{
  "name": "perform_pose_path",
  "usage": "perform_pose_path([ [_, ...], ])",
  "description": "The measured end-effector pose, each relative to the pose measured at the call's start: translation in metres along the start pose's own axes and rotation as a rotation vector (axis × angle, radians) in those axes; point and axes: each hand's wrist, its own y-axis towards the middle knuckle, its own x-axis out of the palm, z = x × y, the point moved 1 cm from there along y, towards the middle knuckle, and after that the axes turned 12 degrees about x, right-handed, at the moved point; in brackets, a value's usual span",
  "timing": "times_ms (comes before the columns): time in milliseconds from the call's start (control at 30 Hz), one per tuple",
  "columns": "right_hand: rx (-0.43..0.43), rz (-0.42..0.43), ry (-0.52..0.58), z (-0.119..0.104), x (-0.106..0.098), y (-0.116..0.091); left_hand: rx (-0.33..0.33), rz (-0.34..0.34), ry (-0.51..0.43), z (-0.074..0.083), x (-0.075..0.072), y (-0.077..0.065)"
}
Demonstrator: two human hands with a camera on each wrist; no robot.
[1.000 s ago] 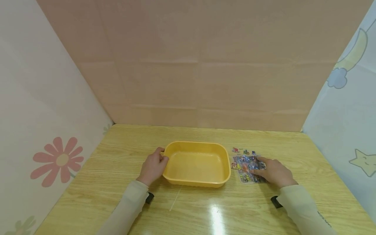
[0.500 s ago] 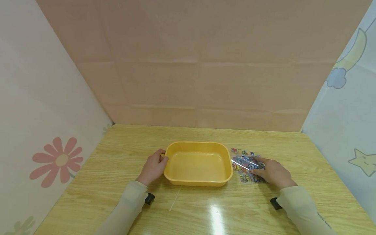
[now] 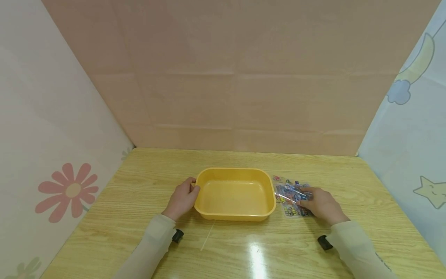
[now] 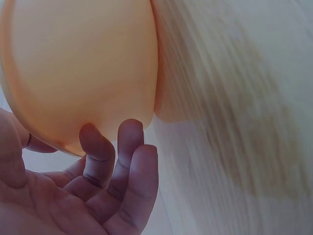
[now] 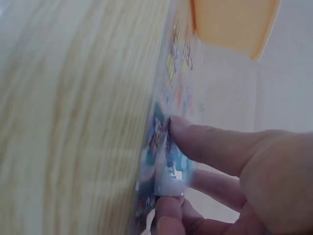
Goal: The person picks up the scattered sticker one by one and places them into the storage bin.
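Note:
A yellow rectangular plastic basin [image 3: 235,193] with rounded corners stands on the table. My left hand [image 3: 182,198] holds its left end, thumb by the rim. In the left wrist view, the fingers [image 4: 142,181] curl near the basin's outer wall [image 4: 93,63]. To the right of the basin lie clear sticker sheets [image 3: 289,199] with small colourful cartoon prints; I cannot tell how many overlap. My right hand [image 3: 324,205] pinches their right part. In the right wrist view, the thumb [image 5: 210,144] and fingers press a bent-up, shiny edge of the sheet [image 5: 171,166].
The wood-grain table [image 3: 289,248] carries a thin pale strip [image 3: 208,235] in front of the basin. A beige wall covering [image 3: 233,77] rises behind. Printed panels flank it, with a flower [image 3: 73,190] at left and a star [image 3: 432,192] at right. Black bands [image 3: 177,235] show at both wrists.
The basin's right end has shifted slightly right, against the sheets' left edge. The sheets have slid a little left and lifted, with a bright glare line across them. My left hand stays put.

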Motion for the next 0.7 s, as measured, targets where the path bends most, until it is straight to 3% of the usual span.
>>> perform_pose_path([
  [133, 0.010, -0.006, 0.060, -0.0007, 0.0016, 0.0015, -0.001, -0.002, -0.007, 0.0004, -0.0001, -0.0003],
  [367, 0.042, -0.015, 0.072, 0.0019, 0.0004, 0.0040, -0.012, 0.011, -0.030, -0.0006, -0.0008, -0.0010],
  [700, 0.098, -0.034, 0.092, 0.0045, -0.0066, 0.0021, 0.024, -0.010, -0.074, -0.0045, 0.0026, 0.0015],
])
